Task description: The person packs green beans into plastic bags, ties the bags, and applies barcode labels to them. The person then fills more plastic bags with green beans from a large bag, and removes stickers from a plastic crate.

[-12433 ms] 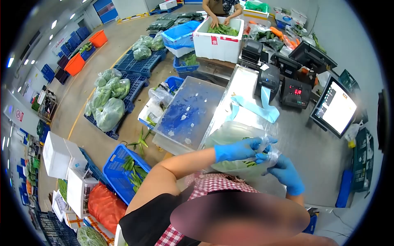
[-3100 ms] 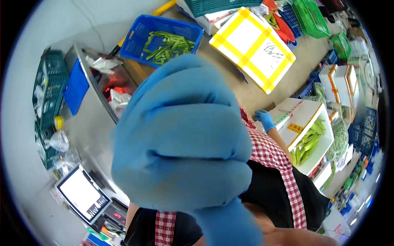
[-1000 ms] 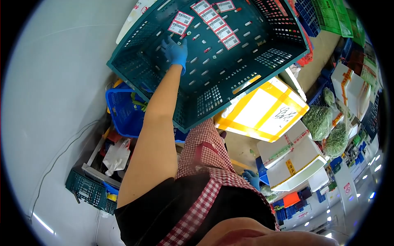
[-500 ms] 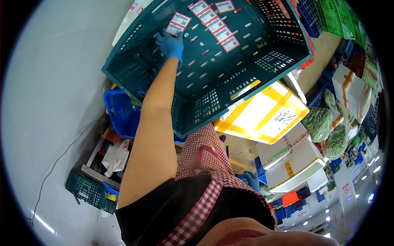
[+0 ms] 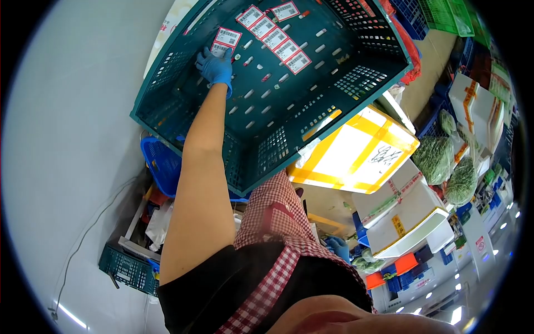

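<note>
My left hand (image 5: 214, 68), in a blue glove, reaches into a dark green plastic crate (image 5: 261, 156). Its fingers are spread and touch the lower of two joined barcode labels (image 5: 228, 37), partly covering it. To the right, a strip of several red-edged barcode labels (image 5: 275, 38) lies on the slotted crate floor, and a single label (image 5: 285, 10) lies near its top end. My right hand (image 5: 337, 248), also blue-gloved, hangs low by my side, away from the crate. Its fingers are too small and partly hidden to judge.
A white foam box with yellow tape (image 5: 356, 150) is beside the crate. More foam boxes (image 5: 397, 209) and bagged green vegetables (image 5: 434, 158) stand right. A blue basket (image 5: 161, 164) is below the crate's left side. A pale wall (image 5: 72, 111) rises at left.
The view has shifted slightly, so the crate and labels appear further left and up. My left hand now covers more of the lower label. My right hand stays low.
</note>
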### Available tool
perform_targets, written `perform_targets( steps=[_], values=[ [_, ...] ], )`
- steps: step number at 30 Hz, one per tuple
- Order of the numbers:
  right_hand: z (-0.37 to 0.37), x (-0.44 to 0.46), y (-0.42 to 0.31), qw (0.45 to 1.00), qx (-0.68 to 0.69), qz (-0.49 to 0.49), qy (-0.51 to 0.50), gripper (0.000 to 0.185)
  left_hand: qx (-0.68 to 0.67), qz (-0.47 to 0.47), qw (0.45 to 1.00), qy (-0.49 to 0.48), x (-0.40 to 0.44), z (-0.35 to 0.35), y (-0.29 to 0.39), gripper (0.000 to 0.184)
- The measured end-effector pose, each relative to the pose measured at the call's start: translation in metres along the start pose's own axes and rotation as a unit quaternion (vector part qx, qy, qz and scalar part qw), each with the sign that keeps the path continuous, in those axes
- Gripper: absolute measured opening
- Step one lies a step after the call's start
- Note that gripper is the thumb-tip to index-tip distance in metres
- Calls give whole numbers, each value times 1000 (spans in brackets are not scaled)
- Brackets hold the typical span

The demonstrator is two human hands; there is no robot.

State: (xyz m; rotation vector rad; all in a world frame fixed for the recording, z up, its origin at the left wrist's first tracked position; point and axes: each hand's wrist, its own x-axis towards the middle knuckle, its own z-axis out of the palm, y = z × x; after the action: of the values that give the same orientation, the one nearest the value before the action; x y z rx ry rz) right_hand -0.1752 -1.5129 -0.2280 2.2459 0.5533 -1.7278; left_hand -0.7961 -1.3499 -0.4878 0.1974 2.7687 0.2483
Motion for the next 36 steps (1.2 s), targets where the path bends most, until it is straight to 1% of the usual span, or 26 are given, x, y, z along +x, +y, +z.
perform_targets(
  steps=[3,7,10,13,15,17,18,20,21,22,25,26,28,30,31,34,35,36],
  values=[
    [9,-9,-12,1000,1,15,10,22,10,14,1000,12,2,4,1,81],
    [7,-9,-7,1000,18,-2,-8,22,24,15,999,27,1,6,3,75],
    [3,-3,1,1000,19,-1,-8,22,10,98,993,64,-9,2,10,70],
    [3,0,6,1000,21,12,1,22,4,176,982,63,-16,11,27,66],
    [8,-5,-5,1000,8,21,12,22,-30,210,975,61,-18,19,47,63],
    [4,1,9,1000,16,14,9,22,-49,262,961,70,-11,39,68,60],
    [1,5,17,1000,21,10,8,22,-39,272,959,74,-9,46,82,61],
    [-6,9,30,1000,23,10,-2,23,-35,293,948,118,-10,58,111,66],
    [-6,11,34,1000,22,11,1,23,-33,275,957,86,-10,57,127,71],
    [-6,14,38,1000,22,12,5,23,-18,269,959,92,-6,63,138,75],
    [-5,12,47,999,32,2,11,23,39,209,976,34,-9,56,163,75],
    [-5,11,55,999,32,-2,13,23,45,195,979,38,-12,52,167,71],
    [-5,13,66,999,30,0,20,23,5,112,994,-4,-21,38,176,55],
    [3,6,61,999,24,15,24,23,-10,113,993,19,-11,46,170,40],
    [6,-1,54,998,49,36,13,25,-16,111,993,32,-8,48,166,33],
    [10,3,63,999,39,23,21,24,-54,138,989,14,-17,26,157,19],
    [12,1,60,998,57,30,12,23,-146,124,981,9,-11,30,152,15],
    [14,-2,56,997,75,37,3,23,-245,138,959,-32,-11,33,143,14]
  ],
)
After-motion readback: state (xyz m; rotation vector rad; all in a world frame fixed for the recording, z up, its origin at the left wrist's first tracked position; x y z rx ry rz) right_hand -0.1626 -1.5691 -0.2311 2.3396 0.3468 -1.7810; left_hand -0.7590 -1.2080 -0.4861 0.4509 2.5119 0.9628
